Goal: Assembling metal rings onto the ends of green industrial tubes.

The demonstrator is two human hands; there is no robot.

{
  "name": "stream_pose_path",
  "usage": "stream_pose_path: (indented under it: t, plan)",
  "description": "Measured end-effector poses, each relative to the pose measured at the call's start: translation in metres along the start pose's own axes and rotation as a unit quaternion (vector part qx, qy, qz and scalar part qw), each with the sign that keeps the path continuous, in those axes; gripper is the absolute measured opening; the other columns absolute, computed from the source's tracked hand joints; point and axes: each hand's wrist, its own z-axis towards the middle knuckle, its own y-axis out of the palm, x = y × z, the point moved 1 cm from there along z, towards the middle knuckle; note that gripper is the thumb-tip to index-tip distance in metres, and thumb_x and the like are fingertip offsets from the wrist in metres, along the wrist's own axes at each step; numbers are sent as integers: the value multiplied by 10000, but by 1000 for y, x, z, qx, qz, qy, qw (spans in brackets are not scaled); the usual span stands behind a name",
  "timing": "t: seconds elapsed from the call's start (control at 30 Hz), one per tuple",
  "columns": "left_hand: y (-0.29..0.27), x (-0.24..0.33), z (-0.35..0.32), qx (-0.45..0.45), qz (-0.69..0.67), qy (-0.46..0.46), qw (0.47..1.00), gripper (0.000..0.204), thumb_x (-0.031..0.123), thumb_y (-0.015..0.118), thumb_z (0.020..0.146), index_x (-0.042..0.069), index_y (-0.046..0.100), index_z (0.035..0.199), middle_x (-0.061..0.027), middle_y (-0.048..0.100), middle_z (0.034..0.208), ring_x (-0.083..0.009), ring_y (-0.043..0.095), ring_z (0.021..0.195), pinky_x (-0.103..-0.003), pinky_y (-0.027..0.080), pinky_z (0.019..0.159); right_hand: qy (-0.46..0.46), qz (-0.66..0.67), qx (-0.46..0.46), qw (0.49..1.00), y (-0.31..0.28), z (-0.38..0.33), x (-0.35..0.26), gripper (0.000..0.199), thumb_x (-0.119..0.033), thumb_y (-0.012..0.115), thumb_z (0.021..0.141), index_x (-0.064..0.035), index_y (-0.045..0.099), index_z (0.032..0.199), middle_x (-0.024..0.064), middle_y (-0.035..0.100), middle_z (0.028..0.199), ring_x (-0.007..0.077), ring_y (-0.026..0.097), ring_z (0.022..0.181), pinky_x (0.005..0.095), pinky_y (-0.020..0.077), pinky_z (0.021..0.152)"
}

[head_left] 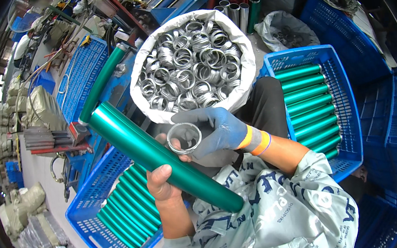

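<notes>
My bare left hand (162,185) is wrapped round a long shiny green metal tube (148,148), which slants from upper left down to my lap. My right hand (223,128), in a blue and grey work glove, grips a thin silver metal ring (188,151) between fingers and thumb. The ring is held just beside the middle of the tube, and fingertips of my left hand show through and below it. A white sack (138,89) full of similar silver rings stands right beyond my hands.
A blue crate (94,239) of green tubes is at lower left; another blue crate (350,113) of them stands at right. One more green tube (104,80) leans at the blue machine. Several upright tubes (244,13) and a smaller white sack (270,22) are farther back.
</notes>
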Motion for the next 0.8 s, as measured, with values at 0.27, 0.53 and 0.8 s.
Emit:
stream_pose_path:
  t: [0.27,0.53,0.8]
  plan:
    - [-3,0,2,10,20,-13,1000,825,125,820,863,2,546,1632,-205,721,1335,-299,785,1082,-440,676,994,-13,-33,17,999,5,-3,-4,977,-129,1045,807,75,574,1638,83,754,1371,150,694,1264,313,548,1120]
    - [0,5,4,61,122,5,991,798,120,866,808,-59,577,1531,-180,755,1245,-292,777,1033,-415,667,980,-114,-158,-15,981,1,-3,8,906,-253,936,946,87,516,1673,157,723,1426,232,706,1314,353,532,1162]
    - [23,51,-6,130,776,90,610,598,92,870,796,38,732,1374,-146,833,1110,-297,827,1002,-405,628,928,-75,185,3,980,-50,2,42,1039,-569,748,1090,-41,262,1841,132,655,1551,171,727,1167,359,582,1049]
